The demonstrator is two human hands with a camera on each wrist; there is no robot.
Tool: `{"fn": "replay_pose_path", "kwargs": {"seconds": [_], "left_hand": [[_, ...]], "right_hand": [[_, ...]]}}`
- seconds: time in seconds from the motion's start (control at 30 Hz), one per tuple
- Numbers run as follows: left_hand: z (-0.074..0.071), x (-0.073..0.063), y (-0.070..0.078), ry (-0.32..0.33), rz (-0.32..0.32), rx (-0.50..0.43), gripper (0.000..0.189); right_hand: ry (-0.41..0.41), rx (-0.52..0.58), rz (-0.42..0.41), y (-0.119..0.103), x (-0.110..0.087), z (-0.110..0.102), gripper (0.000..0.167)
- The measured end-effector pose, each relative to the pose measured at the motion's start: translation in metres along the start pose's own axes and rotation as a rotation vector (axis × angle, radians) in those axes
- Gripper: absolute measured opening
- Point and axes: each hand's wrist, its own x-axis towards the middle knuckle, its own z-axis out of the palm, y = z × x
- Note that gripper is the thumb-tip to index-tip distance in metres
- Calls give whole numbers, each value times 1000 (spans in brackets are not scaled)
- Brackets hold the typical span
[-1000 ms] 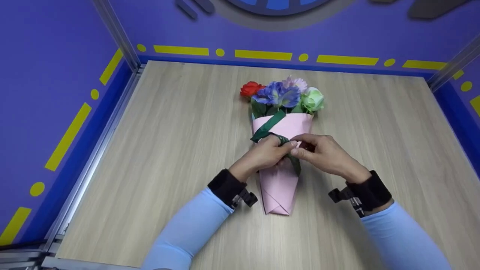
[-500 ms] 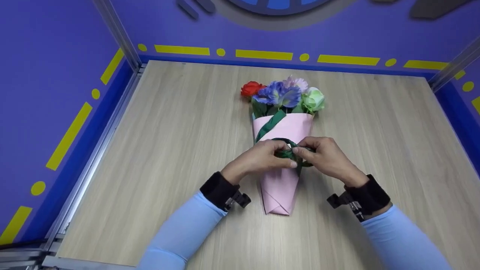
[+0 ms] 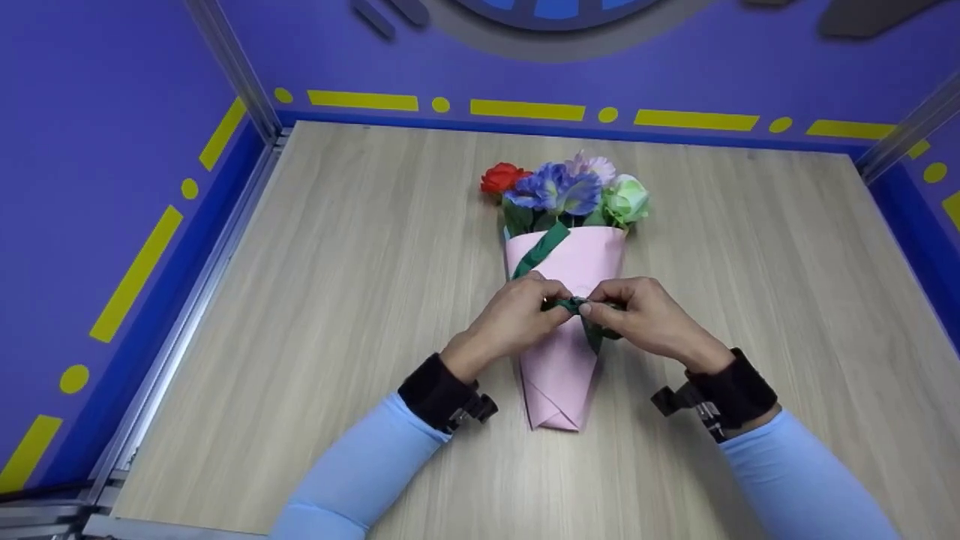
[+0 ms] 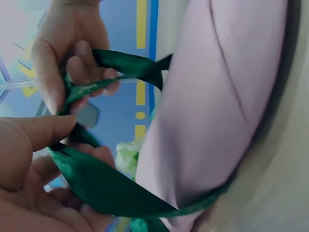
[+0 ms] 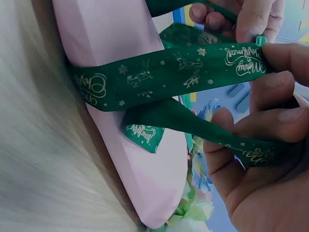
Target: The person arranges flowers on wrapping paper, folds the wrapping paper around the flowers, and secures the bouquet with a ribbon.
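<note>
A bouquet lies on the table in pink wrapping paper (image 3: 559,382), its flower end pointing away from me. Green ribbon (image 4: 106,191) with pale printed lettering passes around the wrap. My left hand (image 3: 517,313) pinches the ribbon between thumb and fingers above the middle of the paper. Close beside it, my right hand (image 3: 641,311) pinches the ribbon too, and in the right wrist view a ribbon strand (image 5: 159,77) runs taut from the paper to the fingertips. Another strand crosses the right hand's curled fingers. One ribbon tail (image 3: 544,247) lies across the upper wrap.
A red flower (image 3: 503,178), a blue-purple flower (image 3: 556,189), a pink flower (image 3: 592,166) and a pale green rose (image 3: 627,198) stick out of the wrap. The wooden tabletop (image 3: 360,300) meets blue panels (image 3: 112,150) with yellow marks at the back and sides.
The left hand has shifted slightly left and changed its grip from over the ribbon to a pinch. The ribbon loop seen between the hands half a second ago has drawn in to a small knot-like bunch.
</note>
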Motion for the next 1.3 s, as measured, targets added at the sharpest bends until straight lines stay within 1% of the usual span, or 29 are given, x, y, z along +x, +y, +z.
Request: {"fn": "replay_pose_path", "kwargs": {"seconds": [0.03, 0.1, 0.2, 0.33, 0.43, 0.47, 0.53, 0.57, 0.6, 0.63, 0.7, 0.77, 0.83, 0.93, 1.03, 1.1, 1.13, 1.23, 1.3], "left_hand": [[-1, 0, 0, -27, -11, -17, 13], [-3, -1, 1, -82, -38, -87, 15], [-6, 0, 0, -154, -87, -242, 19], [-8, 0, -3, -210, -135, -412, 18], [-9, 0, -5, -236, -170, -517, 15], [-9, 0, -6, -246, -181, -549, 19], [-9, 0, -7, -261, -204, -594, 38], [-9, 0, -6, -259, -215, -591, 46], [-9, -1, -6, -255, -217, -561, 54], [-9, -1, -5, -250, -212, -521, 59], [-7, -1, -4, -228, -196, -417, 61], [-5, -1, -4, -190, -169, -306, 58], [-4, -1, -6, -147, -136, -227, 54], [-4, -1, -9, -82, -101, -162, 44], [-4, -1, -9, -30, -73, -103, 25], [-6, -2, -9, -8, -51, -51, 13], [-6, -3, -9, 3, -35, -18, 12], [-12, -6, -7, 38, 16, 68, 15], [-16, -9, -7, 46, 30, 82, 16]], "right_hand": [[2, 2, 0, 0, 0, 0, 20], [7, 1, 2, 1, 0, 1, 20], [21, -11, 10, 3, 0, 1, 21], [43, -33, 13, 6, 1, 2, 23], [54, -41, 9, 8, 2, 3, 24], [57, -43, 8, 8, 2, 3, 24], [59, -45, 4, 10, 2, 3, 24], [60, -46, 3, 11, 2, 4, 23], [61, -47, 2, 11, 2, 4, 23], [61, -47, 2, 12, 3, 4, 23], [60, -51, 0, 12, 3, 5, 23], [62, -56, 2, 13, 3, 5, 23], [62, -61, 6, 14, 3, 6, 24], [59, -60, 15, 16, 2, 6, 25], [52, -56, 17, 17, 1, 6, 26], [46, -52, 16, 18, 0, 6, 26], [43, -49, 16, 19, 0, 6, 26], [45, -35, 40, 21, -3, 5, 26], [54, -26, 56, 23, -4, 4, 27]]}}
